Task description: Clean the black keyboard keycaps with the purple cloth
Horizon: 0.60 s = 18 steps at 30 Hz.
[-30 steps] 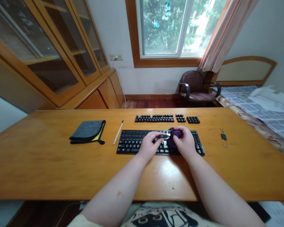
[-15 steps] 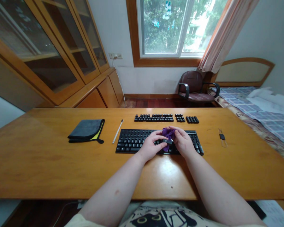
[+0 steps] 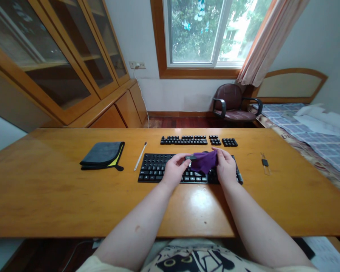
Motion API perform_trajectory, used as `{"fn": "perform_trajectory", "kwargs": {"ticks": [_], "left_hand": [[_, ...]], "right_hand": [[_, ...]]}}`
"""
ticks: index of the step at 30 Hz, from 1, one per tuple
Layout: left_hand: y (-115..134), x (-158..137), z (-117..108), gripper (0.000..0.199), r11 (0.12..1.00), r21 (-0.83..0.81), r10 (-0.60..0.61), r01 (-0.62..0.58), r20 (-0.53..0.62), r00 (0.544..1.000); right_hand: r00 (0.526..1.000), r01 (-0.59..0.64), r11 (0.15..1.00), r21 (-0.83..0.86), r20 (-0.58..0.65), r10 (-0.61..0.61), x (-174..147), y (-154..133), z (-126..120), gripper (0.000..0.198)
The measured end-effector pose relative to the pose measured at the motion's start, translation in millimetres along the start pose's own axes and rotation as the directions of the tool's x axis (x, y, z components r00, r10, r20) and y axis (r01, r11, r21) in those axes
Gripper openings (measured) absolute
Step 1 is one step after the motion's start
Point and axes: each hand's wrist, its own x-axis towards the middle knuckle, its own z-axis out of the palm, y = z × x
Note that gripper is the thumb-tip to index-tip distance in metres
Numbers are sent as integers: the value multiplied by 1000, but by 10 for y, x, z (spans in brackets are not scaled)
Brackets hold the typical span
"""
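My left hand (image 3: 174, 169) pinches a long black keycap (image 3: 190, 157) between thumb and fingers, above the middle of the keyboard. A small white bit shows beneath the keycap by my thumb. From there a purple cloth (image 3: 204, 162) stretches across to my right hand (image 3: 226, 167), whose fingers are closed on its right end. Underneath lies the black keyboard (image 3: 153, 168), partly hidden by the cloth and both hands. Behind it, loose black keycaps (image 3: 184, 140) stand in rows, with smaller groups (image 3: 229, 142) to their right.
A folded grey cloth (image 3: 102, 154) with yellow lining lies on the left of the wooden table (image 3: 73, 204). Beside it is a thin white brush (image 3: 140, 156). On the right rests a wire keycap puller (image 3: 265, 163). Beyond the table stand a chair (image 3: 229, 100) and a bed (image 3: 308, 117).
My hands have moved apart. The purple cloth, bunched up before, is now spread between them, and the keycap has shifted left with my left hand.
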Motion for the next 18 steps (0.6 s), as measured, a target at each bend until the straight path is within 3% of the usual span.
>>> {"fn": "perform_trajectory", "kwargs": {"ticks": [3,5,7,9,12,14,18], "left_hand": [[-11,9,-4,23,1000,-21,9,-11,-104,995],[-27,11,1,26,999,-53,-15,8,-126,992],[-49,7,9,27,998,-50,-38,32,-126,991],[-73,-1,15,26,999,-5,-35,35,-115,993],[-112,-18,20,24,998,54,-21,24,-49,999],[-132,-28,27,25,998,54,-34,33,8,999],[-144,-42,68,27,993,-19,-115,117,52,992]], "right_hand": [[961,68,989,-133,-256,-101,39,-45,-56,40],[946,82,994,-66,-308,-99,41,-59,-57,40],[980,97,994,43,-177,-88,10,-66,-31,36],[990,111,990,83,79,-117,-45,-68,8,31],[902,143,989,36,407,-145,-123,-50,67,28],[866,154,988,17,479,-143,-149,-14,105,23],[888,134,987,89,432,-160,-161,54,172,26]]}}
